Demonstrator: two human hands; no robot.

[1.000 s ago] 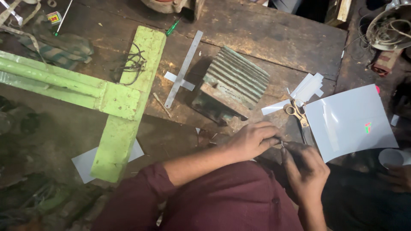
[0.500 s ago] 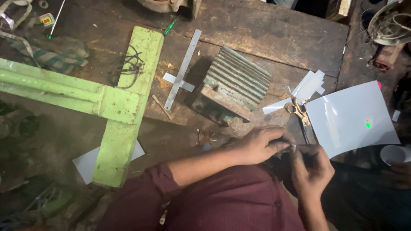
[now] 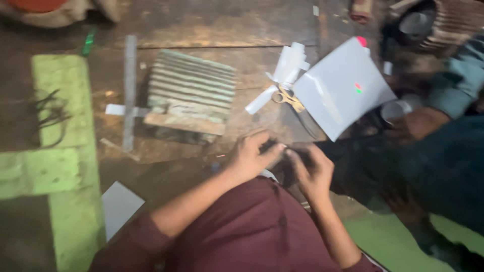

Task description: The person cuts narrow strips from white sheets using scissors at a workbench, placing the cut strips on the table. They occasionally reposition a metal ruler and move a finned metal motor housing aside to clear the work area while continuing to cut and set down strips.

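My left hand [image 3: 249,156] and my right hand [image 3: 315,170] meet over my lap in maroon cloth, at the near edge of a worn wooden bench [image 3: 201,30]. Their fingers are closed together on a small dark piece [image 3: 287,153], which is too blurred to name. Just beyond the hands lie yellow-handled scissors [image 3: 287,98], a curled white sheet [image 3: 343,88] and several white paper strips [image 3: 288,63].
A ribbed grey-green metal block [image 3: 191,90] stands behind my left hand, with a grey metal strip [image 3: 130,90] to its left. A green wooden frame [image 3: 65,151] and a white paper scrap [image 3: 118,206] lie at left. Another person's hand [image 3: 413,126] and dark sleeve are at right.
The view has swung closer and blurred, so everything shifted left in frame. My hands stay together on the small piece. Another person's arm now shows at right.
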